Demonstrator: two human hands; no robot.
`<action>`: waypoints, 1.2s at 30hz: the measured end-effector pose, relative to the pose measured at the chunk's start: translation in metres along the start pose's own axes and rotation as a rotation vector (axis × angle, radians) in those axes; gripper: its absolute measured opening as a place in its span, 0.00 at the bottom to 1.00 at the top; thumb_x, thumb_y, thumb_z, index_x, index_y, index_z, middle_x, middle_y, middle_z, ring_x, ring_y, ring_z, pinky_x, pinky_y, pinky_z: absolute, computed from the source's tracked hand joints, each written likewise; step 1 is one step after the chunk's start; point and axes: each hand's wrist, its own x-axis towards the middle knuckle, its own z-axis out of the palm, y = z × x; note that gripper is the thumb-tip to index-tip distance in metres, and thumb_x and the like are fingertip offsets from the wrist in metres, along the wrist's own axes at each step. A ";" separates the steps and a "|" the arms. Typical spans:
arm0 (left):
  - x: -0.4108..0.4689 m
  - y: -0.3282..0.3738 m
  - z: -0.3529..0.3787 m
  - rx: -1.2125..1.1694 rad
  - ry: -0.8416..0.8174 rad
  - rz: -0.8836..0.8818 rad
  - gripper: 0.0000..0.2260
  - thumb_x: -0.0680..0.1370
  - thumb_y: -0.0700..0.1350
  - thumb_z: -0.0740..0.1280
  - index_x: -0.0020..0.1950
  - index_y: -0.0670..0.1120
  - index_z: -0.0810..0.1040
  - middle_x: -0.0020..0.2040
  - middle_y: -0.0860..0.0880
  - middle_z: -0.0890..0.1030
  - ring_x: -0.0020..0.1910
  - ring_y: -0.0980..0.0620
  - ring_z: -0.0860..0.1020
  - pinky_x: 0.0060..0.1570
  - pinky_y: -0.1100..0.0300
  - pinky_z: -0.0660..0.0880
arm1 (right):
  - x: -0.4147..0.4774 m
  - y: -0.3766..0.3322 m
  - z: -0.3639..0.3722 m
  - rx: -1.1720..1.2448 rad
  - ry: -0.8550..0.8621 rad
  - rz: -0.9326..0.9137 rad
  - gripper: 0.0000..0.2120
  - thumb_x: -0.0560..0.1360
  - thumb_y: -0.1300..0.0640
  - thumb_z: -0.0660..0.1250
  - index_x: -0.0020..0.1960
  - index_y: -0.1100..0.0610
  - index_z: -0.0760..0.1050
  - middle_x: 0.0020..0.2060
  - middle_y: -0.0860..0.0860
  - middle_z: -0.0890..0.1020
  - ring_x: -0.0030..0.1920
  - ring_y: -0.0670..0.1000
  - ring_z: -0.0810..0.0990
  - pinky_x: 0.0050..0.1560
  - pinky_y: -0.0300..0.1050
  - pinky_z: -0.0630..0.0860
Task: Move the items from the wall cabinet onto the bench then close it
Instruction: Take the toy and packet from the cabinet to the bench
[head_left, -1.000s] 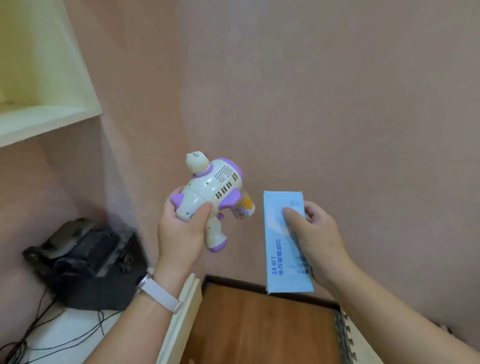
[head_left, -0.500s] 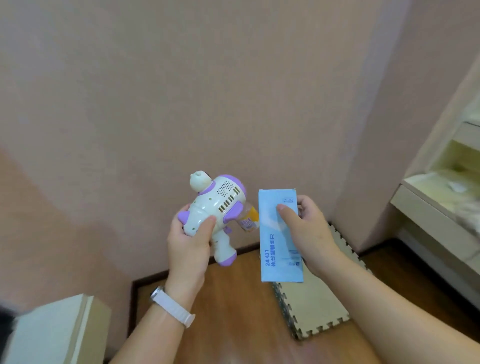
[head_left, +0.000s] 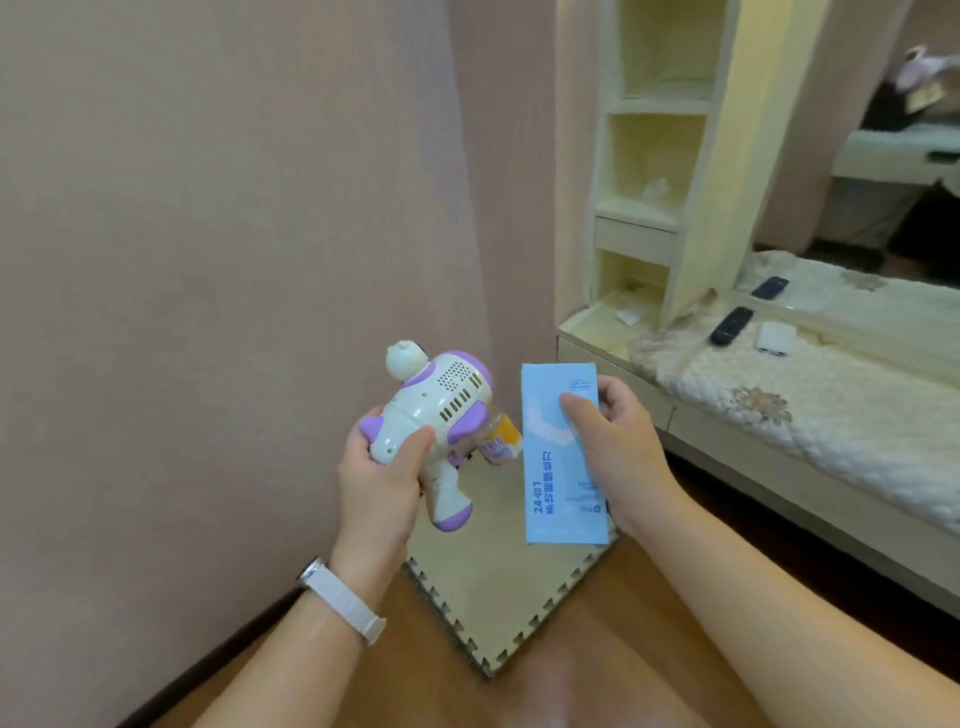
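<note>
**Both hands loaded, mid-air**

Left grip (head_left: 382, 467) wrapped around white-purple toy blaster (head_left: 441, 410), nozzle tilted up-left. Right grip (head_left: 618, 447) pinching blue box (head_left: 558, 457), thumb on its face, box upright. Items side by side, apart. Counter (head_left: 810, 410) right of right grip; foam mat (head_left: 498, 587) below both.

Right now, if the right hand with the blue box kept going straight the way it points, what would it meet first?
Probably the front edge of the bench under its lace cover. The right hand holds the blue box just short of it; nothing shows between them, though depth is unclear.
</note>
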 end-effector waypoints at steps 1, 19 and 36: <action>0.001 -0.001 0.017 -0.001 -0.040 -0.002 0.15 0.71 0.43 0.72 0.56 0.52 0.76 0.52 0.43 0.83 0.48 0.36 0.83 0.49 0.36 0.79 | 0.003 -0.002 -0.017 0.013 0.033 -0.005 0.05 0.78 0.54 0.64 0.53 0.52 0.74 0.44 0.54 0.84 0.40 0.56 0.85 0.38 0.51 0.79; 0.051 -0.081 0.310 -0.043 -0.600 -0.216 0.17 0.71 0.43 0.72 0.59 0.50 0.75 0.54 0.41 0.83 0.46 0.34 0.83 0.46 0.37 0.80 | 0.070 0.006 -0.233 0.060 0.673 0.123 0.05 0.80 0.57 0.62 0.54 0.56 0.71 0.41 0.54 0.82 0.35 0.55 0.83 0.33 0.48 0.78; 0.148 -0.145 0.479 -0.053 -0.757 -0.349 0.19 0.73 0.41 0.73 0.63 0.49 0.74 0.55 0.47 0.83 0.53 0.47 0.83 0.51 0.43 0.81 | 0.200 -0.005 -0.322 -0.113 0.901 0.169 0.05 0.79 0.54 0.63 0.53 0.52 0.72 0.46 0.57 0.83 0.37 0.58 0.85 0.37 0.56 0.81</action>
